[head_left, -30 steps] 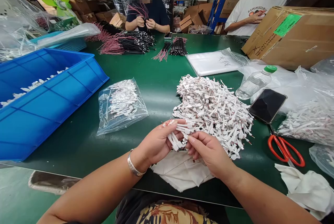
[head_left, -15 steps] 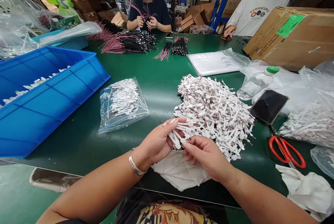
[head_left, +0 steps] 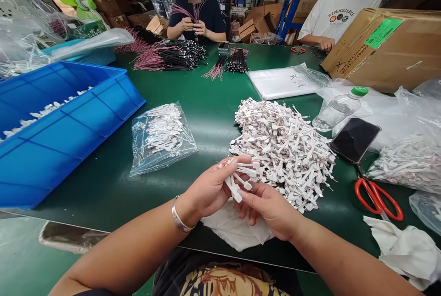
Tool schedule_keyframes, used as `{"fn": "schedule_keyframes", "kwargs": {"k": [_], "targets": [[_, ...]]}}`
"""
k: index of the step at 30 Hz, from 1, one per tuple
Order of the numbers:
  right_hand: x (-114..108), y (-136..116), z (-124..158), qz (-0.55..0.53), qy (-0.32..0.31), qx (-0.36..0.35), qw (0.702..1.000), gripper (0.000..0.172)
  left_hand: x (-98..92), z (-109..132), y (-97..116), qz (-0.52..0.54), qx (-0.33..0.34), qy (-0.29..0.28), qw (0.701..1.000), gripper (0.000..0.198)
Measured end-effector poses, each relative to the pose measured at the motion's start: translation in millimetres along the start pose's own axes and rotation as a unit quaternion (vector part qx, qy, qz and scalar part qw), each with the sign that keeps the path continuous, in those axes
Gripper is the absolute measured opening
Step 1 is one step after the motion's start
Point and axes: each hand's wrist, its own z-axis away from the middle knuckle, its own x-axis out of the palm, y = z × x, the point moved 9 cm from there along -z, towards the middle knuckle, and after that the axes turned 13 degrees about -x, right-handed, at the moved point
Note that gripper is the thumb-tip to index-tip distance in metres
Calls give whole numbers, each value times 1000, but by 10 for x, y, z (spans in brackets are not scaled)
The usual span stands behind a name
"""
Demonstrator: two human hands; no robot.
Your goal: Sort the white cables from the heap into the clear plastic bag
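My left hand [head_left: 212, 190], a bracelet on its wrist, is closed round a small bunch of short white cables [head_left: 237, 177] with flat square plugs at their ends. The cables fan out between thumb and fingers, pointing right and down. My right hand [head_left: 267, 204] meets the bunch from the right, its thumb and fingers pinched at the plug end of a lower cable. Its fingertips are partly hidden. Just beyond both hands lies a big heap of the same white cables [head_left: 285, 144]. A white cloth [head_left: 237, 229] is spread on the table below my hands.
A clear bag of white cables [head_left: 163, 135] lies left, beside a blue bin [head_left: 79, 139]. To the right are a bottle [head_left: 339, 110], a phone [head_left: 356, 139], red-handled scissors [head_left: 379, 199] and a carton [head_left: 389, 52]. Two people work across the green table [head_left: 206, 89].
The cables in my left hand are fanned differently, and my right thumb has shifted slightly down and left. Across the table, one person's hand has left the small red-handled tool and moved right.
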Motion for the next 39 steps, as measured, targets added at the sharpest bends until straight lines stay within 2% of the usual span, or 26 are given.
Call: {"fn": "schedule_keyframes", "kwargs": {"k": [5,10,22,28,39], "targets": [[-40,-59,-7,43,12,-43,998,29,37,-16,-40,-2,-9,-19,1000,31],[-138,-155,12,107,42,-68,991,27,-22,-20,9,21,12,11,1000,28],[-196,-236,37,105,78,-72,989,30,-61,-15,43,50,18,31,998,25],[-32,-27,63,21,4,28,999,34,-64,6,79,55,23,35,998,25],[51,-59,81,59,-13,7,998,32,-49,15,83,73,28,39,996,23]]}}
